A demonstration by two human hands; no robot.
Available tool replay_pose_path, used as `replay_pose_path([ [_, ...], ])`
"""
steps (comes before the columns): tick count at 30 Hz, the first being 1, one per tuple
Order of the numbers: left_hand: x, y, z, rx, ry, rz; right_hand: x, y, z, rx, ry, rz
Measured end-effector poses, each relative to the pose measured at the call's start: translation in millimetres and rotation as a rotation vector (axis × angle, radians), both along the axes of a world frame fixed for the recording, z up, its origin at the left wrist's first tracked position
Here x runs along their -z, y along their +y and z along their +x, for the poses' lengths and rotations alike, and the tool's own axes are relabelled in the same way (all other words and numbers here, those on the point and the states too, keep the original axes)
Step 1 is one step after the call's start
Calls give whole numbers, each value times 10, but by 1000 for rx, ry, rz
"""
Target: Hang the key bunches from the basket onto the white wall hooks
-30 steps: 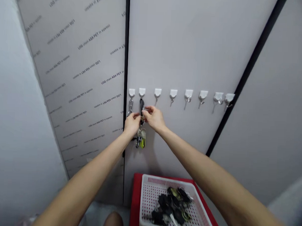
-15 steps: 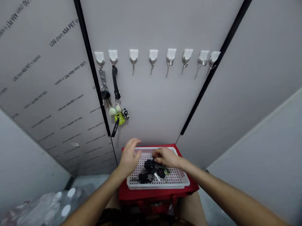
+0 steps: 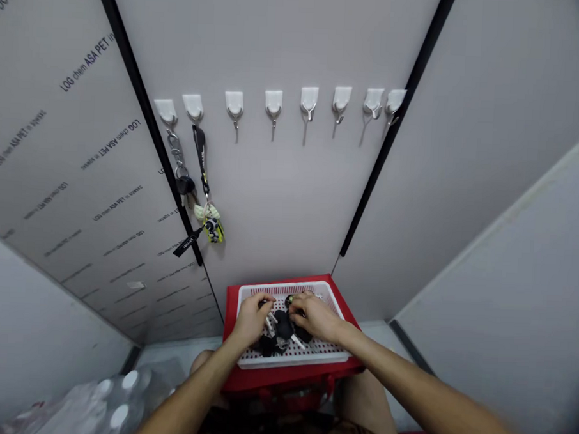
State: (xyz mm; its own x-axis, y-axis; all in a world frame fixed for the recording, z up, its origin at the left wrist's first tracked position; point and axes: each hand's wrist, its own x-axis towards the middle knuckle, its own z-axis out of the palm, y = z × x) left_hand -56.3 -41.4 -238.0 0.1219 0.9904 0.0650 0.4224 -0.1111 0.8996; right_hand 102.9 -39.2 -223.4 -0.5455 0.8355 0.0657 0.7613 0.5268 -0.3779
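A white plastic basket [image 3: 297, 359] with a perforated bottom holds a pile of keys [image 3: 283, 325] with black heads and metal blades. My left hand [image 3: 251, 318] reaches in from the left, its fingers closed on a set of keys that shows dark at the fingertips. On the other side, my right hand [image 3: 318, 317] is over the pile with curled fingers gripping a key ring [image 3: 289, 301] that has a small round dark piece. Much of what both hands hold is hidden by the fingers.
Several white adhesive hooks [image 3: 274, 102] line the wall. Two at the left carry a keychain [image 3: 181, 171] and a strap with charms [image 3: 211, 223]. The basket stands on a red bag [image 3: 287, 380] near my legs. Wrapped bottles [image 3: 118, 401] stand at the lower left.
My left hand has come down into the basket and closed at the keys. The right hand stays over the pile. The view has shifted, and the hanging charms have swung and turned.
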Motion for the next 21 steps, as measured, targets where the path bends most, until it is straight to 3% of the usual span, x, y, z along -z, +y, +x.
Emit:
replay_pose_path([
  [4,-15,25,-26,-43,-441,-144,-62,-39,-115,61,244,-3],
  [7,-25,24,-31,-60,-618,-211,-101,-33,-271,40,445,-44],
  [11,-19,12,-45,-57,-671,-190,-84,40,-463,96,481,-72],
  [15,-14,-7,-75,-69,-586,-124,-74,102,-552,164,444,-74],
  [21,-204,22,-103,36,-562,-58,-342,164,-514,111,466,-186],
])
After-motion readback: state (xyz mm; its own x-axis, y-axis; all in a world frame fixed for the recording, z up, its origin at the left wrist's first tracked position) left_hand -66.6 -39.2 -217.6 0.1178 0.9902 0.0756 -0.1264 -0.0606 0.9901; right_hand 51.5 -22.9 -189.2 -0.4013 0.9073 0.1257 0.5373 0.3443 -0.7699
